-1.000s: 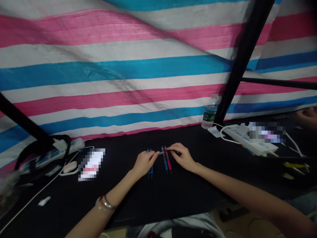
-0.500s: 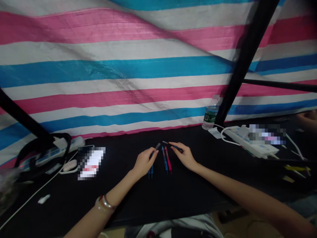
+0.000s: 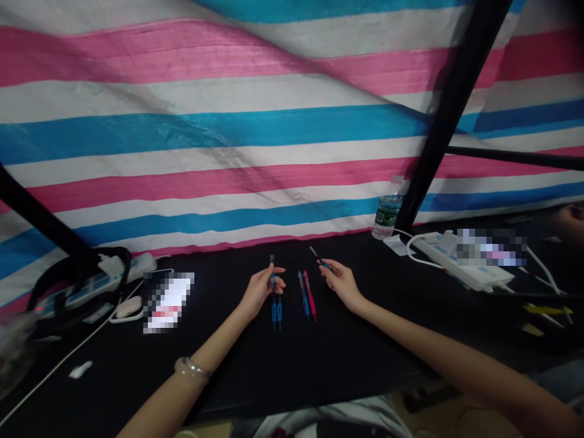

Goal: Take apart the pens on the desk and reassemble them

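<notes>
My left hand (image 3: pixel 261 291) pinches a slim pen piece (image 3: pixel 272 260), its clear end pointing up and blue showing lower down. Just below those fingers lie two blue pens (image 3: pixel 277 313), their upper ends partly hidden by the hand. My right hand (image 3: pixel 340 283) is closed on a thin dark pen piece (image 3: pixel 318 257), tilted up to the left, with a pale tip and some blue near the fingers. Between the hands, a blue pen (image 3: pixel 304 295) and a pink pen (image 3: pixel 310 297) lie side by side on the black table (image 3: pixel 255 371).
On the left are a phone (image 3: pixel 170 303), a power strip (image 3: pixel 109 277) and an earbud (image 3: pixel 81 369). A water bottle (image 3: pixel 387 214) stands at the back right near another power strip (image 3: pixel 465 258). Another person's hand (image 3: pixel 570 219) shows at the far right.
My left hand has shifted left and turned its pen piece more upright, some fingers now spread. The right hand's piece has swung up and away from the left one.
</notes>
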`<state>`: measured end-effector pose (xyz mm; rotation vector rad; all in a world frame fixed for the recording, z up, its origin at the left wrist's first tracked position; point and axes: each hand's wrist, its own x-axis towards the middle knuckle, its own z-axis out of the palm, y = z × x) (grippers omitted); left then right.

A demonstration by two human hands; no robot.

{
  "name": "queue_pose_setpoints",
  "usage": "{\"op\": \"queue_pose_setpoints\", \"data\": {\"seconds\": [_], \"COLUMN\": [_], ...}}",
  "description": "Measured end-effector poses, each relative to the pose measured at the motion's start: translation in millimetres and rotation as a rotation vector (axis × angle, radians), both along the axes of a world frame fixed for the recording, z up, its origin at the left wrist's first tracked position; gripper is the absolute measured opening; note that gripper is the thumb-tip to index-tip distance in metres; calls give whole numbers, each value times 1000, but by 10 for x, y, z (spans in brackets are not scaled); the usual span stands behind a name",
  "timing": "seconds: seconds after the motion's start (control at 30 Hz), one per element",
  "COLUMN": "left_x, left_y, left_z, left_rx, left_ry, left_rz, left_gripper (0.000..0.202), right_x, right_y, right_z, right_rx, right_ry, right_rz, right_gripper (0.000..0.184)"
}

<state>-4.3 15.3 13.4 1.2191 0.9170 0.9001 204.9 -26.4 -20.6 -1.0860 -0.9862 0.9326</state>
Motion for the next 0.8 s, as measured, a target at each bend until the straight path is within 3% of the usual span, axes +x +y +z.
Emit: {"op": "queue_pose_setpoints", "data": {"seconds": [0.23,0.5,0.8], "left_x": [-39,-48,-50], "left_y": [61,97,71], "left_z": [-24,-57,-29], "left_rx": [-57,-72,-51], "left_ry": [-69,-125,-12], "left_rz": [16,29,-59], "left_gripper": [47,53,42], "right_x": [77,91,141], "right_y": [72,107,54], "right_z": [-39,-62,43], "right_rx": [-118,-35,-90], "right_ry": [203,306,289], "right_rz": [-18,-70,112], "right_gripper": [36,31,30]}}
